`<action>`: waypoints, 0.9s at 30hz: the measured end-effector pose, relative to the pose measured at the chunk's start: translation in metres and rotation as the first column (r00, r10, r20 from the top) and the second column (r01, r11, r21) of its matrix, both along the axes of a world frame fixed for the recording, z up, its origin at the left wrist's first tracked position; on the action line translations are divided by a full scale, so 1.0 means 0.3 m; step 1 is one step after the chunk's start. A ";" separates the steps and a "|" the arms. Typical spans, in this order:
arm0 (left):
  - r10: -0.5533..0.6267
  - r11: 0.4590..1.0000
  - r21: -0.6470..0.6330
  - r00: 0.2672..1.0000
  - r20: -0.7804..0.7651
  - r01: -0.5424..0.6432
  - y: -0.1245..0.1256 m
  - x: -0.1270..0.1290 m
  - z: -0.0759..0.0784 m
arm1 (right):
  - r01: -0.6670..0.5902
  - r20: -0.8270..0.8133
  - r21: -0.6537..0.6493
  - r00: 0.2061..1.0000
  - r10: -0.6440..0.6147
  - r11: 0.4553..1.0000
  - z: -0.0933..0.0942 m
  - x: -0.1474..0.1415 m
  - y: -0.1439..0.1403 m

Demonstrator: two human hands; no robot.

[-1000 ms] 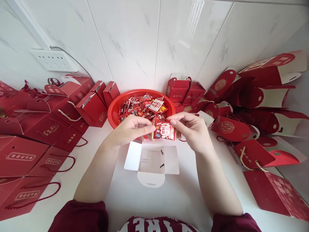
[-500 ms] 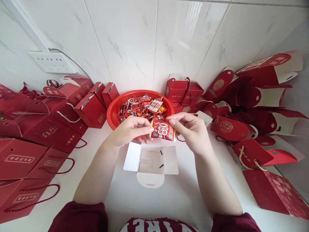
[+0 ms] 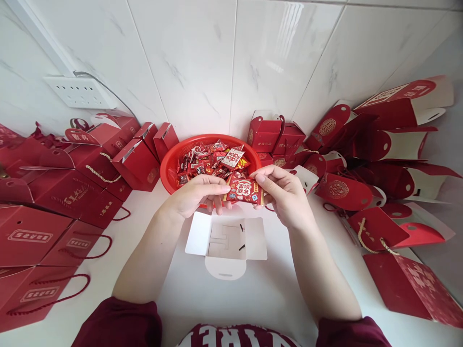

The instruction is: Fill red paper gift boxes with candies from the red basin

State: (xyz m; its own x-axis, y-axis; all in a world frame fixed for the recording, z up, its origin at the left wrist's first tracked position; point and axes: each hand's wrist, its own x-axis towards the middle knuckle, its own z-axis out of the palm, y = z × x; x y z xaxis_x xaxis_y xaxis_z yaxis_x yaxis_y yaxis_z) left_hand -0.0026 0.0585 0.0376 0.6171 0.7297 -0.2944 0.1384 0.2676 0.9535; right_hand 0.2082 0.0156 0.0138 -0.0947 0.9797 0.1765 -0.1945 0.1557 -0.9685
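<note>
A: What do the hands have hold of?

B: Both share one red snack packet (image 3: 245, 190); the left hand (image 3: 197, 195) pinches its left edge between thumb and fingers, and the right hand (image 3: 284, 193) pinches its right edge the same way; each grip is closed on the packet

A: And where does the packet sit?

B: It is held in the air, face up and tilted a little, just in front of the red basket (image 3: 170, 164) and above the far edge of the open white box (image 3: 226, 241); whether it touches the basket rim I cannot tell

A: What is in the basket?

B: A heap of small red-wrapped sweets (image 3: 210, 161), with one white-faced packet (image 3: 233, 157) lying on top toward the right

A: And the box?

B: It lies on the white table (image 3: 260, 294) between the forearms, its flaps spread flat and its inside bare

A: Anything around them?

B: Red gift boxes with cord handles (image 3: 65, 202) are crowded along the left; more red boxes and flat ones (image 3: 365, 178) are piled on the right; a white socket strip (image 3: 77, 91) is on the tiled wall at upper left
</note>
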 end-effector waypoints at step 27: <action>0.079 0.987 0.131 0.988 0.133 -0.097 -0.006 0.012 -0.016 | 0.044 0.054 0.106 0.997 -0.050 0.993 0.006 0.002 -0.004</action>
